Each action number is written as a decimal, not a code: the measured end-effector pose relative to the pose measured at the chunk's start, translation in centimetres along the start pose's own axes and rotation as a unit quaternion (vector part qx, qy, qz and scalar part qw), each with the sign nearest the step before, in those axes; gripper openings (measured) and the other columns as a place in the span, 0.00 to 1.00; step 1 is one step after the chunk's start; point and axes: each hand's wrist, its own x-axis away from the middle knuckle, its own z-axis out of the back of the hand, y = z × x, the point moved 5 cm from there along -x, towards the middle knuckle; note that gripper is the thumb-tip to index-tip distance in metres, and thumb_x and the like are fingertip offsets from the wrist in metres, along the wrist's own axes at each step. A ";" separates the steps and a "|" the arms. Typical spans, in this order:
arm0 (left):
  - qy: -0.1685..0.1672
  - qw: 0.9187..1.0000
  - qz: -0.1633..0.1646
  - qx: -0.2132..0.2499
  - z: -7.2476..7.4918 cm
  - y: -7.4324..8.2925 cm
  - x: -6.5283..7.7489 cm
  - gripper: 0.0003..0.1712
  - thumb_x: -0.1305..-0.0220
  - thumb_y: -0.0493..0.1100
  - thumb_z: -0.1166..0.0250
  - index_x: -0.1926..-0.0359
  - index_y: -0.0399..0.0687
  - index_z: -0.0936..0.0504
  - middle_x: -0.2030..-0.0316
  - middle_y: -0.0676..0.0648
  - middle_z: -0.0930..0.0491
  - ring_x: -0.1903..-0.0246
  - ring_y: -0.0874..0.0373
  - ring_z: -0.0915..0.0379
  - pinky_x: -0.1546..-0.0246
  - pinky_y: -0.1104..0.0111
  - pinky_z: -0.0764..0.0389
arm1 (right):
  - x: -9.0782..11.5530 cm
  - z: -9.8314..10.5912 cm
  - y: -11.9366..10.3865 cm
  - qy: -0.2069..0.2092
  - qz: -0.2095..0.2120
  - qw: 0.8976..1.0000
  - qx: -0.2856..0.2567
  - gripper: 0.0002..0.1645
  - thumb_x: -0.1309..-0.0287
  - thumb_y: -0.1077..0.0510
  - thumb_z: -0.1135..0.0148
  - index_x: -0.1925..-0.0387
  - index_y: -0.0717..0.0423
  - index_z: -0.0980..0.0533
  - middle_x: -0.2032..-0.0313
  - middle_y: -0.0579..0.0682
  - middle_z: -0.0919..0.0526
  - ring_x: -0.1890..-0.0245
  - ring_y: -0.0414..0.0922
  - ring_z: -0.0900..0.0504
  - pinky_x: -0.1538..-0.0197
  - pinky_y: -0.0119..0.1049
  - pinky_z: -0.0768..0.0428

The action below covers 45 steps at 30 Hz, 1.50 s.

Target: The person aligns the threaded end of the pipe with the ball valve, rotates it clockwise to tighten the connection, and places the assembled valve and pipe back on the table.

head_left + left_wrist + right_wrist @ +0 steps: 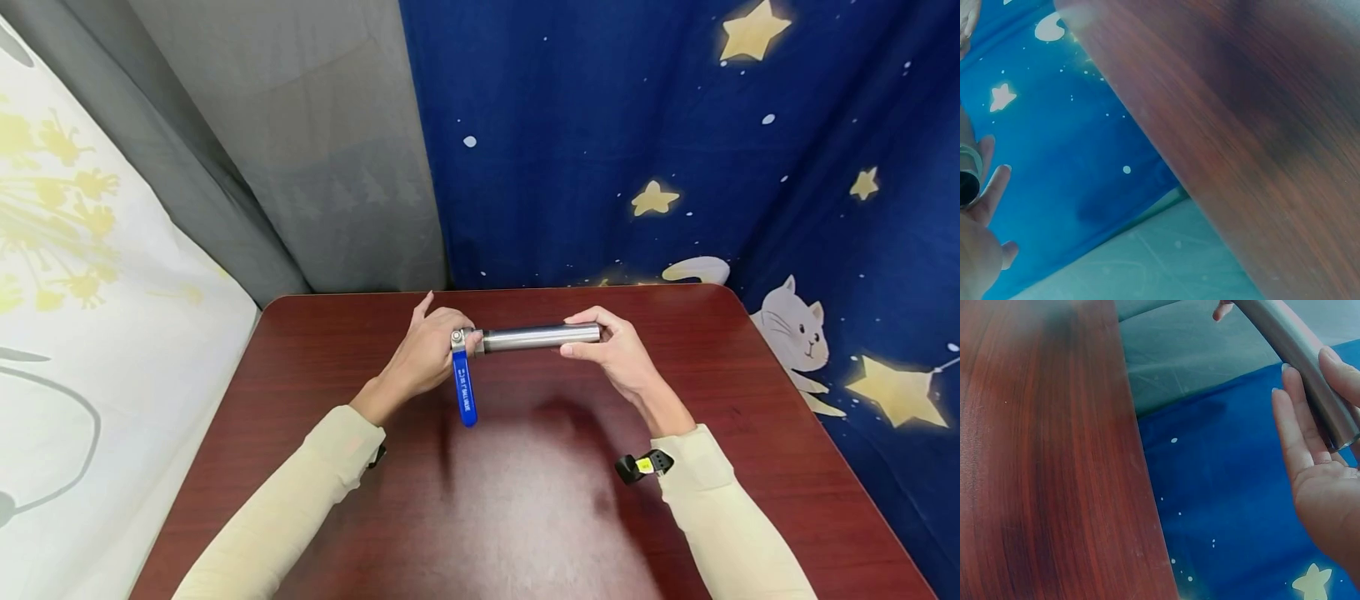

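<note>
A ball valve (457, 340) with a long blue lever handle (464, 390) is gripped in my left hand (431, 346), its index finger pointing away. Joined to the valve's right side, a shiny steel pipe (532, 337) runs level to the right. My right hand (618, 348) holds the pipe's far end between thumb and fingers. In the left wrist view, a round dark opening (969, 187) of the valve shows beside the left fingers. The right wrist view shows the pipe (1300, 362) slanting, with the right thumb (1341, 375) on one side and fingers on the other.
The dark red wooden table (517, 517) lies below both hands, its far edge just beyond them. Behind it hang a grey curtain (315, 150) and a blue curtain with stars (570, 150). White patterned cloth (112, 333) hangs at the left.
</note>
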 end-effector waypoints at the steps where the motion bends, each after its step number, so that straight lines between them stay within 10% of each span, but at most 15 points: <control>1: 0.005 1.000 -0.002 -0.002 0.0 -0.1 -0.1 0.18 0.36 0.53 0.49 0.67 0.46 0.21 0.69 0.52 0.22 0.59 0.58 0.28 0.40 0.47 0.56 | -0.1 -0.1 0.0 -0.003 -0.001 1.000 -0.005 0.28 0.61 0.72 0.31 0.54 0.74 0.31 0.64 0.63 0.23 0.66 0.54 0.19 0.60 0.41 0.22; 8: 0.008 1.000 -0.003 -0.005 -0.3 -0.8 -0.2 0.18 0.36 0.53 0.50 0.68 0.46 0.21 0.69 0.52 0.22 0.59 0.57 0.29 0.41 0.46 0.53 | -0.8 -0.2 1.1 -0.029 -0.024 0.997 -0.070 0.25 0.55 0.74 0.36 0.53 0.74 0.33 0.65 0.67 0.23 0.63 0.68 0.24 0.58 0.52 0.26; 45: 0.024 0.998 -0.018 -0.056 -0.4 -2.1 0.0 0.18 0.37 0.52 0.49 0.69 0.45 0.19 0.69 0.50 0.20 0.59 0.57 0.28 0.40 0.48 0.54 | -2.0 -1.0 2.9 0.013 -0.133 0.989 -0.069 0.20 0.47 0.57 0.36 0.58 0.67 0.28 0.73 0.62 0.20 0.77 0.52 0.18 0.59 0.48 0.23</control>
